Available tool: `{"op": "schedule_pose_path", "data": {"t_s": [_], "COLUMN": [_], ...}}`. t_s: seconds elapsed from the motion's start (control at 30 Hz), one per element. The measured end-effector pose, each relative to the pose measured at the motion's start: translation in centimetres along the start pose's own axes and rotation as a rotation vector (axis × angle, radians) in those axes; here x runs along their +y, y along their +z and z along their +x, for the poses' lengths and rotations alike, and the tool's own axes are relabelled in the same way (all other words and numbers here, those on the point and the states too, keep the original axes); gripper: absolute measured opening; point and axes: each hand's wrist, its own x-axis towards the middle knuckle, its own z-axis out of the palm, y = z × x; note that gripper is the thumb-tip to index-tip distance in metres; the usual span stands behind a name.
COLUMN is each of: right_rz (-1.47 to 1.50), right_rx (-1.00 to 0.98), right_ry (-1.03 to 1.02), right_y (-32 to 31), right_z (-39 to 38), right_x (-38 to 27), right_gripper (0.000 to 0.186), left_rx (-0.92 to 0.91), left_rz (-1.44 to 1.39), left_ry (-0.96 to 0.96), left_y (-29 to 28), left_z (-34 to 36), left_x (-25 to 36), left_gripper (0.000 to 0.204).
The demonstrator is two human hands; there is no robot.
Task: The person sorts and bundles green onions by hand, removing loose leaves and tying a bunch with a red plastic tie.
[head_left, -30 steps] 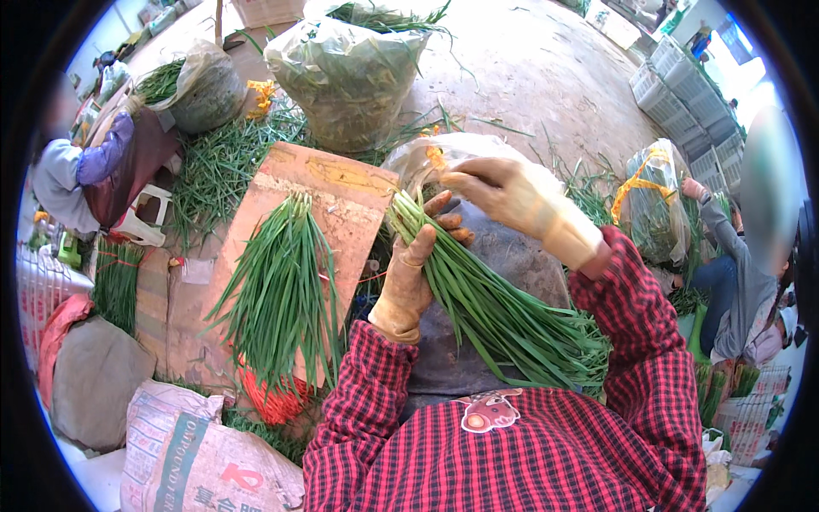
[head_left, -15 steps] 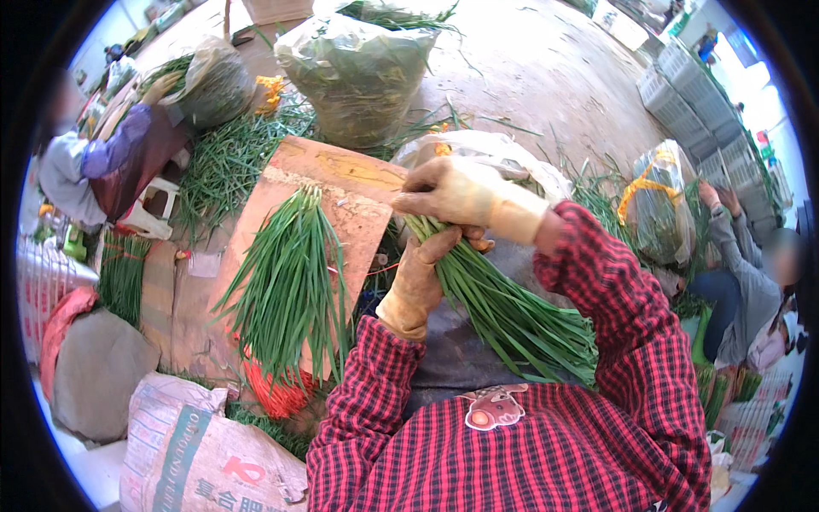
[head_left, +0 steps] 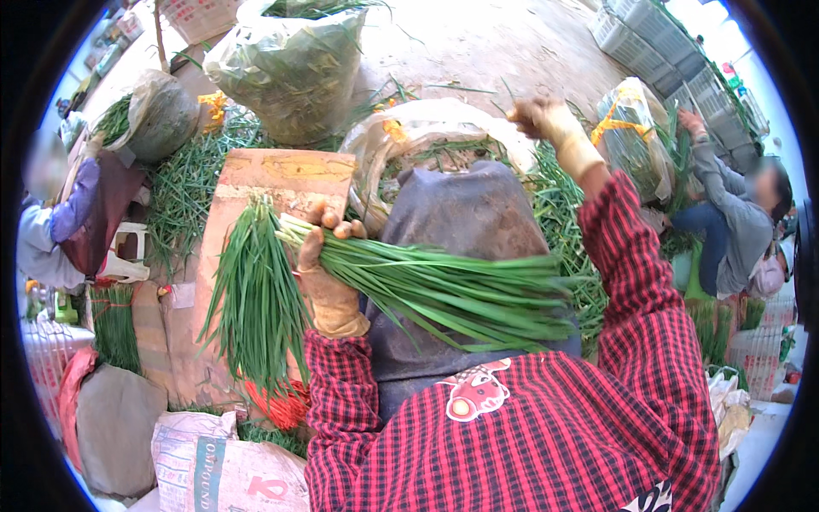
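My gloved left hand (head_left: 331,294) grips a bunch of garlic chives (head_left: 435,286) near its pale root ends. The long green leaves reach across to the right over my lap, their tips smeared by motion. My right hand (head_left: 550,128), also gloved and soiled at the fingertips, is raised away from the bunch. Its fingers look partly bent and apart, with nothing visible in them. Left of my left hand, a second bunch of garlic chives (head_left: 256,294) lies on a reddish board (head_left: 273,175). Red ties (head_left: 280,404) show below that bunch.
Before my knees sits an open clear plastic bag (head_left: 444,115). A full bag of greens (head_left: 286,77) stands beyond the board, a yellow-tied bag (head_left: 631,145) at right. Loose leaves (head_left: 196,183) litter the floor. A printed sack (head_left: 230,461) lies near left. People work on both sides.
My right hand has left the bunch and swung up and right. My left hand has moved left with the chives, which now lie more level. The view has shifted too.
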Motion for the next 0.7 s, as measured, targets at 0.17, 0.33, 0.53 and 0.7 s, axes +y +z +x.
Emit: {"op": "schedule_pose_path", "data": {"t_s": [0.17,0.33,0.53,0.7], "right_rz": [0.241,0.085,0.171,0.257], "right_rx": [-0.391,-0.743,-0.433,0.174], "right_ry": [-0.104,-0.430,-0.242,-0.425], "right_y": [4.9,11.6,15.0,2.9], "right_z": [-4.4,-7.4,-5.3,4.0], "right_x": [-2.1,-9.9,-11.1,-5.5], "right_gripper": [0.034,0.043,0.026,0.039], "left_rx": [-0.078,-0.182,-0.183,-0.151], "left_rz": [0.076,0.295,0.247,0.145], "left_ry": [-0.177,-0.285,-0.442,-0.450], "left_y": [2.4,4.5,4.4,4.3], "left_z": [0.5,-0.1,-0.9,-0.4], "left_x": [-2.6,-4.7,-4.7,-5.7], "left_gripper": [0.033,0.037,0.061,0.066]}}
